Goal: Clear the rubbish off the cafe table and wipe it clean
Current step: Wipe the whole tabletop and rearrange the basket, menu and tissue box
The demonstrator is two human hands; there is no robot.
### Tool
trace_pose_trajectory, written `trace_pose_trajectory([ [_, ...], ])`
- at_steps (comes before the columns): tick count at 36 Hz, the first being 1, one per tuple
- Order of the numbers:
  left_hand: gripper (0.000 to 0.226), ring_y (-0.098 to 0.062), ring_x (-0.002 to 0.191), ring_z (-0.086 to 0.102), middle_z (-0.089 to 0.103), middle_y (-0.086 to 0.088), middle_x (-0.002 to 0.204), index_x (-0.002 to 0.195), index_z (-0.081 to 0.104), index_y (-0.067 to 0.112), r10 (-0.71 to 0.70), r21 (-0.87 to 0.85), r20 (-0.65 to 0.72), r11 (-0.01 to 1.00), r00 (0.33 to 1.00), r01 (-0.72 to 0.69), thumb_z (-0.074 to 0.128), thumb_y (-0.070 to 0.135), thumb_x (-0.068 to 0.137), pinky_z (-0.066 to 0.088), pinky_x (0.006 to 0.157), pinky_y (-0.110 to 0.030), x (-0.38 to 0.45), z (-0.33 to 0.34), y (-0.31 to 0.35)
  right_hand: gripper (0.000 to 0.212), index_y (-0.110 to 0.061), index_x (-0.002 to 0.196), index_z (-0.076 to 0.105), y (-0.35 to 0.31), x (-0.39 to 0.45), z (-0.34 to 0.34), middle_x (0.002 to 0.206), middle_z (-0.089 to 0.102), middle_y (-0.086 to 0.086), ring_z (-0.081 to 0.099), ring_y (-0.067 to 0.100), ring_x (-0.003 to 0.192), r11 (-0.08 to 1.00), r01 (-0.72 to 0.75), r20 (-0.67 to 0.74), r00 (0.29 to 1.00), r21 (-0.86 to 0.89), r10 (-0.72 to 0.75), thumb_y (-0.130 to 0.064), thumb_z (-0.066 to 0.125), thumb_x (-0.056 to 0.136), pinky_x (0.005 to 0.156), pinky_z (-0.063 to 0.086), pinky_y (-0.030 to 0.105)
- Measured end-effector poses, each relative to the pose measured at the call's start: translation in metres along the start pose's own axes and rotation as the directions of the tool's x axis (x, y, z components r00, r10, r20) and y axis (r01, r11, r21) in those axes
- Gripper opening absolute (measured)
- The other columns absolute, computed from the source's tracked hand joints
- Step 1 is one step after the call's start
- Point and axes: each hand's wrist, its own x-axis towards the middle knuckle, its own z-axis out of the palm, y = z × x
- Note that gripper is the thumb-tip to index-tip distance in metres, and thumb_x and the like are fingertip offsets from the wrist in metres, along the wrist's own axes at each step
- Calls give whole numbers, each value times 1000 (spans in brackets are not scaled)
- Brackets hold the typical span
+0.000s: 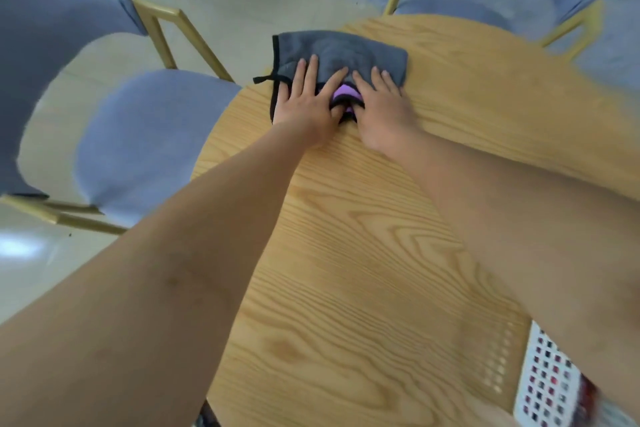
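The left hand point(304, 104) and right hand point(379, 107) hide the near part of the grey cloth point(341, 52), so only a bit of its purple side shows. The white basket point(543, 381) is blurry and cut off at the bottom edge

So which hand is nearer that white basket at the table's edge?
Right. The right hand rests on the grey cloth, its arm passing above the white basket; the left hand lies further left.

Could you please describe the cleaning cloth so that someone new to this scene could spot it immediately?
Start at the round wooden table and look to its far left edge. Both hands, left hand and right hand, press flat on the grey cloth. It alone has black trim and a purple underside.
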Motion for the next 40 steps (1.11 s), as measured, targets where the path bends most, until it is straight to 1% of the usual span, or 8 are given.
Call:
trace_pose_trajectory([
  [8,68,-21,155,-19,-21,-4,168,160,-7,43,48,31,73,998,996,-50,30,54,103,1,124,-51,-91,31,19,65,-24,160,8,14,-95,21,168,5,7,4,22,154,997,68,60,996,-29,-67,-37,40,105,124,10,39],
  [20,73,-22,152,-28,-34,-3,164,154,-24,43,90,56,273,992,958,-110,26,59,104,3,124,-51,-307,86,62,69,-25,160,-3,21,-317,50,167,-10,3,-10,20,154,997,64,282,958,-34,-52,-34,39,106,124,3,38],
  [23,72,-22,150,-32,-37,-2,162,154,-26,42,87,56,320,992,943,-111,22,60,103,1,124,-51,-370,98,74,70,-25,159,-6,24,-377,62,167,-14,3,-13,21,153,996,88,335,939,-28,-73,-33,39,106,125,2,39],
  [27,77,-20,145,-37,-40,0,157,156,-21,44,75,72,307,992,949,-102,9,72,91,-6,124,-47,-442,125,89,71,-27,159,-7,28,-451,79,166,-15,3,-15,21,153,997,74,377,923,18,-75,-29,40,106,125,4,40],
  [31,80,-21,146,-36,-39,1,157,156,-18,45,76,50,320,994,944,-97,25,74,95,-13,122,-44,-493,145,104,72,-24,159,-7,37,-508,89,167,-14,5,-15,23,153,995,102,398,912,8,-97,-30,41,105,125,4,42],
  [34,82,-21,147,-35,-38,1,156,156,-19,47,62,75,325,993,944,-91,28,76,94,-16,120,-42,-531,152,120,68,-25,159,-6,48,-547,94,167,-14,4,-15,22,153,993,119,403,908,3,-111,-29,36,106,125,3,43],
  [37,85,-21,150,-30,-34,-1,160,155,-16,49,16,70,339,997,941,-42,38,72,93,-9,126,-49,-553,157,134,67,-24,159,-7,52,-575,99,167,-15,5,-15,22,153,992,127,398,910,2,-118,-33,33,106,124,2,44],
  [40,94,-23,153,-27,-26,-4,167,157,-12,48,-19,-13,345,1000,938,25,49,68,88,-2,127,-49,-562,158,142,74,-22,159,-9,58,-593,104,164,-22,1,-18,22,152,991,122,387,912,61,-136,-49,32,103,123,-1,45],
])
